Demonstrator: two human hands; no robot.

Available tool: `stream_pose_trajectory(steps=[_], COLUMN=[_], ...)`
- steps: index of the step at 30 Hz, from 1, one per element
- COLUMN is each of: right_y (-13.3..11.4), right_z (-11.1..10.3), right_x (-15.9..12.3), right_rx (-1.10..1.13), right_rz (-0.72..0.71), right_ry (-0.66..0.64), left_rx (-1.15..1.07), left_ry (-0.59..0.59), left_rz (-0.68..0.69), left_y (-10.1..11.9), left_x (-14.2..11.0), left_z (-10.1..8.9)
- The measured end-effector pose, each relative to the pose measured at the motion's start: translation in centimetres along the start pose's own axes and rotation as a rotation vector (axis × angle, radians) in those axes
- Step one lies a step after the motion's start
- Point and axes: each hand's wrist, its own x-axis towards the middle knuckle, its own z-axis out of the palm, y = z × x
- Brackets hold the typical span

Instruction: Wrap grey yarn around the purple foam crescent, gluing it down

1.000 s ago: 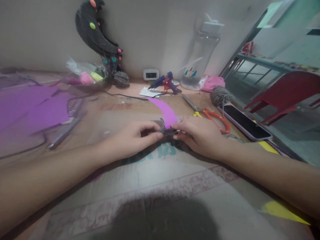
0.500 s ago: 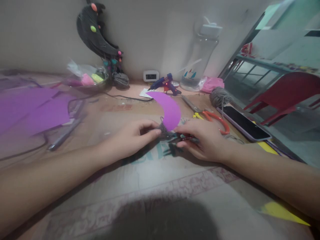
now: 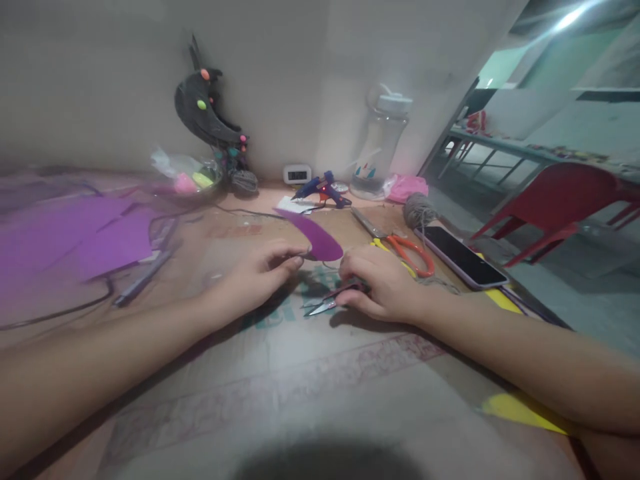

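Note:
My left hand [image 3: 257, 275] pinches the lower end of a purple crescent-shaped foam piece [image 3: 313, 235], which tilts up off the cardboard sheet [image 3: 300, 373] covering the table. My right hand [image 3: 383, 285] is closed on small thread snips [image 3: 330, 301] with their blades pointing left, just below the crescent. The two hands sit close together, a short gap between them.
Orange-handled scissors [image 3: 400, 243], a phone [image 3: 460, 257] and a grey twine ball [image 3: 417, 210] lie to the right. A blue glue gun [image 3: 320, 189], a clear bottle [image 3: 383, 143], a small clock [image 3: 297, 174] and a dark crescent ornament [image 3: 205, 117] stand by the wall. Purple foam sheets [image 3: 85, 233] lie left; a red chair [image 3: 555, 203] stands right.
The right hand has pulled back from the crescent with the snips now showing. The crescent has dropped lower and flatter. The view has shifted, so everything appears lower and smaller.

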Motion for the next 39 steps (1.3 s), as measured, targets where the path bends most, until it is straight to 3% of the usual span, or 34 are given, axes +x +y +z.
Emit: stream_pose_trajectory(steps=[3, 5, 9, 13, 17, 22, 30, 34, 36, 39], right_y=[0.4, 0.5, 0.1, -0.3, -0.4, -0.8, -1.7, -1.3, -1.1, -1.2], right_z=[0.1, 0.1, 0.0, 0.0, -0.1, -0.8, -1.1, -0.5, -0.1, 0.3], right_x=[-0.3, -0.4, -0.3, -0.2, -0.3, -0.4, 0.0, -0.1, -0.1, 0.0], right_rx=[0.027, 0.055, -0.030, -0.172, -0.286, -0.400, -0.464, -0.387, -0.301, -0.109], right_rz=[0.186, 0.206, -0.030, -0.270, -0.338, -0.467, -0.574, -0.498, -0.349, -0.012], right_ry=[0.114, 0.152, 0.123, 0.129, 0.073, 0.048, 0.019, -0.040, -0.029, 0.057], left_rx=[0.086, 0.145, 0.202, 0.090, -0.192, -0.346, -0.192, -0.178, -0.176, -0.207], left_ry=[0.016, 0.003, -0.019, -0.010, -0.016, -0.044, -0.156, -0.101, -0.056, 0.012], left_rz=[0.044, 0.088, 0.142, 0.111, -0.031, -0.118, -0.038, -0.041, -0.050, -0.072], left_y=[0.4, 0.5, 0.3, -0.1, -0.2, -0.4, -0.1, 0.1, 0.2, 0.3], left_x=[0.0, 0.0, -0.2, -0.5, -0.4, 0.2, -0.2, -0.2, -0.1, -0.1], left_z=[-0.2, -0.4, -0.4, -0.1, 0.0, -0.3, -0.2, -0.4, -0.5, -0.5])
